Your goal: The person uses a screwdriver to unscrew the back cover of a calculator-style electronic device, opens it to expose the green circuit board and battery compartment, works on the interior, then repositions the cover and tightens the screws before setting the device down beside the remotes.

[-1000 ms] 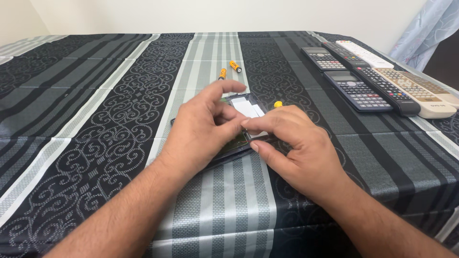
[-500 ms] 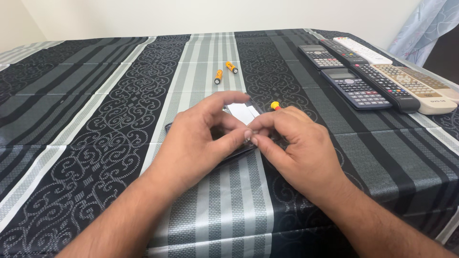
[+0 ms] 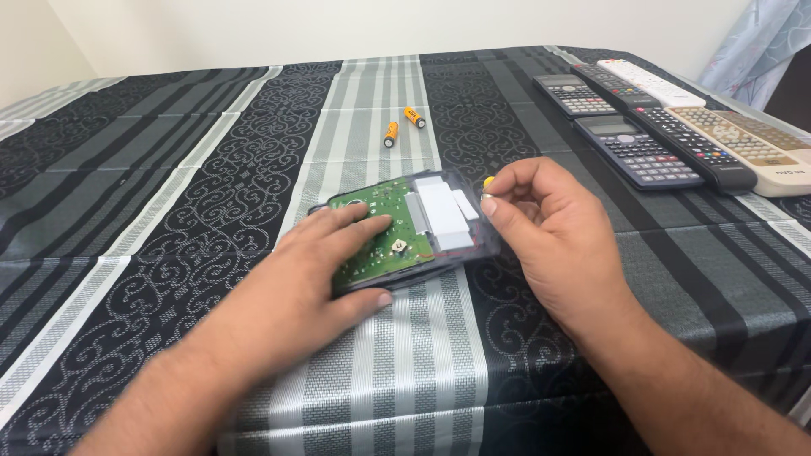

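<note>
Near the middle of the frame the left hand (image 3: 317, 283) lies flat and open, palm down, its fingers spread over the green circuit board (image 3: 380, 232) of an opened device (image 3: 405, 228). It presses on the board without gripping, the thumb against the device's near edge. The forearm comes up from the lower left corner, low over the cloth.

The right hand (image 3: 553, 232) sits just right of the device, loosely curled, thumb and forefinger pinched together at the device's right edge. A small yellow-tipped thing (image 3: 488, 181) shows right at those fingertips; whether the fingers actually hold it I cannot tell. The right forearm runs in from the lower right corner.

The device lies slightly tilted on the black and grey striped tablecloth (image 3: 169, 211), with a white panel (image 3: 441, 213) beside the board. Two orange batteries (image 3: 402, 125) lie apart in the upper middle. Calculators and remote controls (image 3: 667, 118) are lined up at the upper right.
</note>
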